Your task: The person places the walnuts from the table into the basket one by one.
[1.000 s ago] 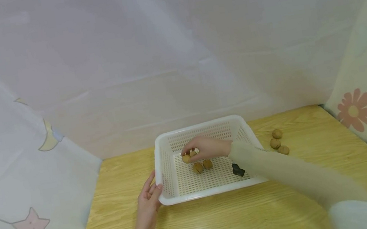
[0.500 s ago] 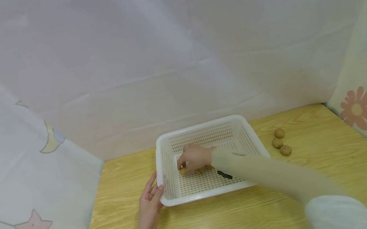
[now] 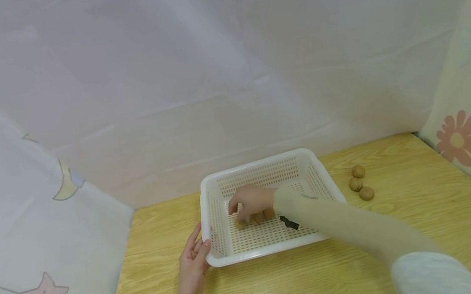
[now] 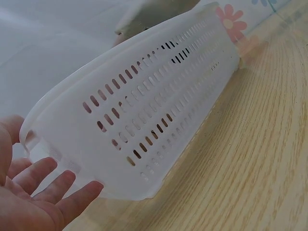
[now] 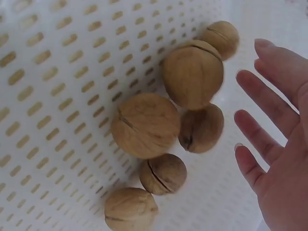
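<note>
My left hand (image 3: 192, 262) grips the left end of a white plastic basket (image 3: 274, 250), thumb over the rim and fingers along the outer wall. The left wrist view shows those fingers (image 4: 45, 180) against the slotted side of the basket (image 4: 139, 115). Inside the basket is my right hand (image 3: 252, 200), palm down above several walnuts (image 3: 256, 219). Its fingers (image 5: 269, 103) are spread and hold nothing in the right wrist view, a small gap from the walnuts (image 5: 147, 126). These lie clustered on the perforated floor, partly hidden by the hand in the head view.
Three more walnuts (image 3: 356, 184) lie in a short row on the wooden table (image 3: 408, 202), right of the basket. Light cloth walls (image 3: 227, 92) close in the table behind and on both sides. My right forearm (image 3: 347, 221) crosses over the basket's front right rim.
My right hand moved slightly toward me with a pinched walnut, set it down at the left of the others, and let go, fingers lifting off. The left hand keeps its place on the basket.
</note>
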`<state>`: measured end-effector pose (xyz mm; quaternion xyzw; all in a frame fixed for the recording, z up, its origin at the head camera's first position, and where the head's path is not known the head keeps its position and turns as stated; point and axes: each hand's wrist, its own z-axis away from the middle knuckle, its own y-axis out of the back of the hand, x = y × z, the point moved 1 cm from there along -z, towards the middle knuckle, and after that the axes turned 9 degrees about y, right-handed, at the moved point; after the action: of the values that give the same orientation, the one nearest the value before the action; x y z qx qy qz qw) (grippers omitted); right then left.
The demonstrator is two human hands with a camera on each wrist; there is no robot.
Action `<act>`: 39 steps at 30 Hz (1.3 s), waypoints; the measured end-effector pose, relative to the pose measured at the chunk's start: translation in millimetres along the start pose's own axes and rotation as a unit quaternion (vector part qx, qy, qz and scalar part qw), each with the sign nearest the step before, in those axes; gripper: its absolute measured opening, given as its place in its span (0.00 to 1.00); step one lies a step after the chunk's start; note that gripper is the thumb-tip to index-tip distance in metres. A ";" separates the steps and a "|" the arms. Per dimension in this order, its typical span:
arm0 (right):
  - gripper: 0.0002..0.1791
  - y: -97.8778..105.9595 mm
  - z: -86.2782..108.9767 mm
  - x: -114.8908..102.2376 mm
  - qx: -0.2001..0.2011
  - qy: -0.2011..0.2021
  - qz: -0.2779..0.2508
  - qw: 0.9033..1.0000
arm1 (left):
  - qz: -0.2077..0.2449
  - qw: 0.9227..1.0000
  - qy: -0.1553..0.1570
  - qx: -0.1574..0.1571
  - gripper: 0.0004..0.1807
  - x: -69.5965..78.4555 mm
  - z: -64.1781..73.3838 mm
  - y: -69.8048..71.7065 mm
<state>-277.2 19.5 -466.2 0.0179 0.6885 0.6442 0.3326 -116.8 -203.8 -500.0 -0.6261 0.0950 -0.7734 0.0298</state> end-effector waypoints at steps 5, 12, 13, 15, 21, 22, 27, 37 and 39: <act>0.17 12.7 9.4 4.3 0.031 0.024 -0.041 0.998 | 0.004 1.000 -0.001 0.003 0.34 -1.8 0.7 0.4; 0.19 37.3 34.6 -0.8 0.057 0.045 -0.102 0.992 | 0.007 1.000 0.000 0.008 0.34 -2.0 1.1 0.3; 0.19 41.5 39.3 -2.8 0.060 0.040 -0.105 0.992 | 0.008 1.000 -0.001 0.008 0.34 -1.8 0.9 0.3; 0.19 50.8 50.0 -7.8 0.065 0.024 -0.117 0.991 | 0.011 1.000 -0.003 0.009 0.34 -1.6 0.4 0.3; 0.19 75.2 90.1 -14.3 0.090 0.011 -0.139 0.986 | 0.012 1.000 0.000 0.009 0.34 -1.7 -0.1 -1.2; 0.18 78.8 96.9 -14.2 0.094 0.012 -0.136 0.986 | 0.013 1.000 0.001 0.009 0.34 -1.9 -0.2 -1.4; 0.17 90.9 127.4 -10.9 0.122 0.011 -0.107 0.987 | 0.012 1.000 -0.002 0.011 0.35 -1.9 -0.3 -1.2; 0.14 94.1 189.3 0.1 0.157 -0.028 -0.079 0.984 | 0.009 1.000 -0.004 0.009 0.35 1.4 0.1 -0.5; 0.14 92.0 202.4 3.2 0.161 -0.046 -0.089 0.982 | 0.017 1.000 0.004 0.011 0.35 1.7 0.7 -0.8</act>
<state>-219.5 213.6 -374.6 0.0392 0.7663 0.4909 0.4126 -116.4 -203.3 -498.1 -0.6208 0.0971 -0.7763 0.0500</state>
